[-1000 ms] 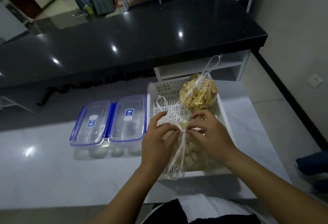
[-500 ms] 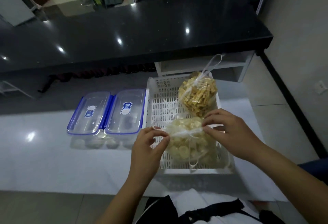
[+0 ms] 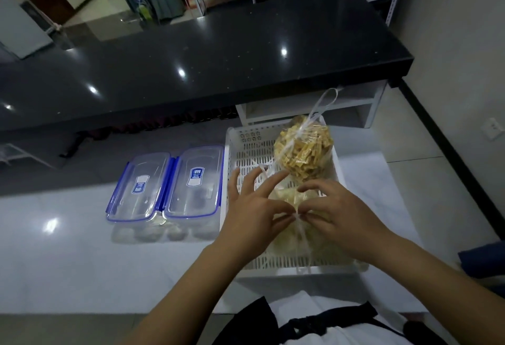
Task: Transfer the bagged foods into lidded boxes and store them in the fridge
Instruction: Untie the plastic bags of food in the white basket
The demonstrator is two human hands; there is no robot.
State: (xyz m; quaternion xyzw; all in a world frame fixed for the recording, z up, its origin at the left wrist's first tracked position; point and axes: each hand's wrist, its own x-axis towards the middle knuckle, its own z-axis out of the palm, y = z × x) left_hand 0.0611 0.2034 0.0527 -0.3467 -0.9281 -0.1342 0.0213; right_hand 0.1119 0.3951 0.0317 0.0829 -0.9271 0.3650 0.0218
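A white slotted basket (image 3: 232, 153) on the pale table holds two tied clear bags. The far bag (image 3: 303, 153) is full of yellow-brown sticks and stands with its tied handles upright. The near bag of pale round pieces (image 3: 284, 199) lies under my hands. My left hand (image 3: 254, 216) and my right hand (image 3: 338, 216) meet over it, each pinching the bag's white knot (image 3: 297, 216) with thumb and forefinger, the other fingers spread. Two clear boxes with blue-clipped lids (image 3: 139, 188) (image 3: 195, 180) stand side by side to the left of the basket, lids on.
A long black counter (image 3: 191, 57) runs across behind the table, with a white shelf unit (image 3: 355, 106) below its right end. A wall rises on the right. A blue cushion (image 3: 483, 260) shows at the right edge.
My hands pulled the bag's handles apart sideways half a second ago. Now they have come back together at the knot over the pale bag.
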